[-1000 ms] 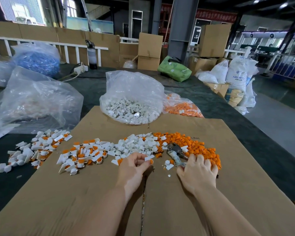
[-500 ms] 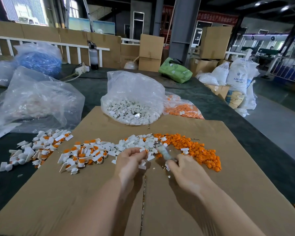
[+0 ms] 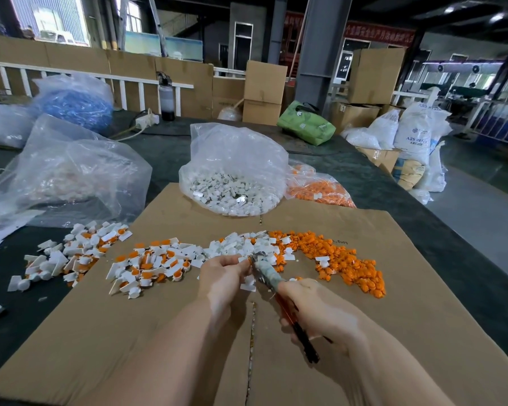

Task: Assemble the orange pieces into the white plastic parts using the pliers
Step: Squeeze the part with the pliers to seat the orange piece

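Right hand [image 3: 320, 312] grips pliers [image 3: 269, 276]; left hand [image 3: 222, 276] pinches a white part [image 3: 247, 263].

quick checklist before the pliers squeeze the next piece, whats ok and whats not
1. Pliers held by the handles in the right hand: ok.
2. Left hand pinching a small part at the pliers' nose: ok.
3. Orange piece seated straight in the white part: cannot tell, fingers hide it.
4. Left fingertips out of the way of the pliers' tip: not ok, they sit right beside it.
5. Loose orange pieces within reach on the cardboard: ok.
6. Loose white parts within reach: ok.
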